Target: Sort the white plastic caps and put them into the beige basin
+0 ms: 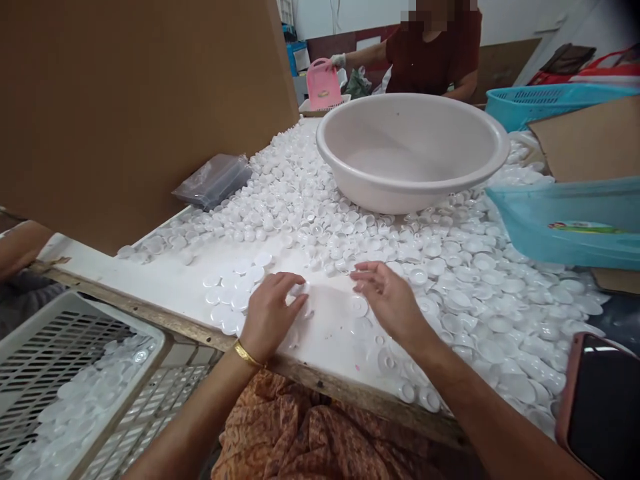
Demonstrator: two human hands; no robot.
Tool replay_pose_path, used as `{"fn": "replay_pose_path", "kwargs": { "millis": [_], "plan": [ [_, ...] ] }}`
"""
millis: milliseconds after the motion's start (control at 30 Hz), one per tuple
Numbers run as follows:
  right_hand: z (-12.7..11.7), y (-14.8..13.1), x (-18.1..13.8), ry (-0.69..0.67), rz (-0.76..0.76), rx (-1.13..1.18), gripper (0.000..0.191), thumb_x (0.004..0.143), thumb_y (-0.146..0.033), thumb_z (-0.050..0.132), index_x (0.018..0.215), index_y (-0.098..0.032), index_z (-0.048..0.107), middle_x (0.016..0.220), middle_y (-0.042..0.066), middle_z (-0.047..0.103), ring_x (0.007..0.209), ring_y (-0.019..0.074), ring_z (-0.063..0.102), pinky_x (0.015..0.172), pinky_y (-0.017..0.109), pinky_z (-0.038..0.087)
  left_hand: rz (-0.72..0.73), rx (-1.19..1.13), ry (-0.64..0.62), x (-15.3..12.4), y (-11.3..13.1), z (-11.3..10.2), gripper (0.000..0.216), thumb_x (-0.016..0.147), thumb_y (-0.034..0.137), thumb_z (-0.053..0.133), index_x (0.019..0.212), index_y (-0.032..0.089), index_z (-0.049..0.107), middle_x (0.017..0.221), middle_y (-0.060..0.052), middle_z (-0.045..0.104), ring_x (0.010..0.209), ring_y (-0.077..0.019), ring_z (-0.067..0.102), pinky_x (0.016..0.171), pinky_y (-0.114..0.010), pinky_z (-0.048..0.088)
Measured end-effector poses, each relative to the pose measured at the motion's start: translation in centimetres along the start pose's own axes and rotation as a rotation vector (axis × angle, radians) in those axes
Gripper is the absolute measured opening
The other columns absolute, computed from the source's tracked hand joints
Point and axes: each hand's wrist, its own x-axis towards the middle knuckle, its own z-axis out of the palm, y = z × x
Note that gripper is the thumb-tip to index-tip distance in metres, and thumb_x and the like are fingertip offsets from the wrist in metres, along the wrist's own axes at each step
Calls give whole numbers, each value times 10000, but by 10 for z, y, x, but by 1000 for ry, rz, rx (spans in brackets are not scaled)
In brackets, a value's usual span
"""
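My left hand [274, 312], with a gold bracelet on its wrist, is low over the near part of the table [325, 340]. Its thumb and curved fingers are apart, and small white pieces show by the fingertips; I see none gripped. Beside it lies a group of flat white plastic discs [233, 293]. My right hand [387, 297] hovers at the edge of a heap of small white dish-like plastic pieces [310, 200], its fingers bent and apart. Several ring-shaped white pieces [387, 360] lie below its wrist.
A large white basin [410, 187] stands on the heap. Blue plastic trays [565, 227], cardboard and a phone [600, 407] are at right. A cardboard sheet [140, 120] rises at left. A slatted basket [75, 320] holds more pieces. Across the table, a person holds a pink scoop-like tray [324, 83].
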Motion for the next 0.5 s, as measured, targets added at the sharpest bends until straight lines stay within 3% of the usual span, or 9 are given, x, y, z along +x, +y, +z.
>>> {"fn": "replay_pose_path", "kwargs": {
  "millis": [67, 133, 300, 500],
  "plan": [
    [-12, -1, 5, 147, -141, -146, 214, 789, -247, 501, 993, -215, 559, 998, 51, 644, 863, 174, 601, 745, 330, 444, 35, 261, -16, 0, -8, -3, 119, 772, 265, 575, 875, 211, 602, 889, -46, 627, 864, -232, 529, 749, -395, 405],
    [-17, 0, 8, 198, -195, -222, 187, 799, -249, 485, 960, -215, 573, 979, 44, 647, 849, 174, 600, 742, 330, 446, 50, 419, -12, 0, -10, -6, 115, 767, 290, 586, 851, 215, 612, 933, -66, 619, 893, -263, 508, 734, -413, 379],
    [-9, 8, 5, 51, -233, -478, 182, 804, -202, 482, 955, -218, 582, 924, 33, 644, 775, 168, 589, 697, 325, 447, 84, 414, -53, 13, -3, -3, 96, 775, 273, 580, 832, 210, 626, 940, -75, 607, 885, -260, 501, 699, -393, 387],
    [0, 17, 1, -127, -456, -909, 160, 713, -174, 645, 871, -169, 621, 923, 84, 606, 942, 241, 496, 787, 368, 424, 192, 262, -46, 51, 10, 22, 175, 778, 238, 584, 935, 175, 631, 844, -63, 598, 845, -213, 502, 753, -343, 424]
  ]
}}
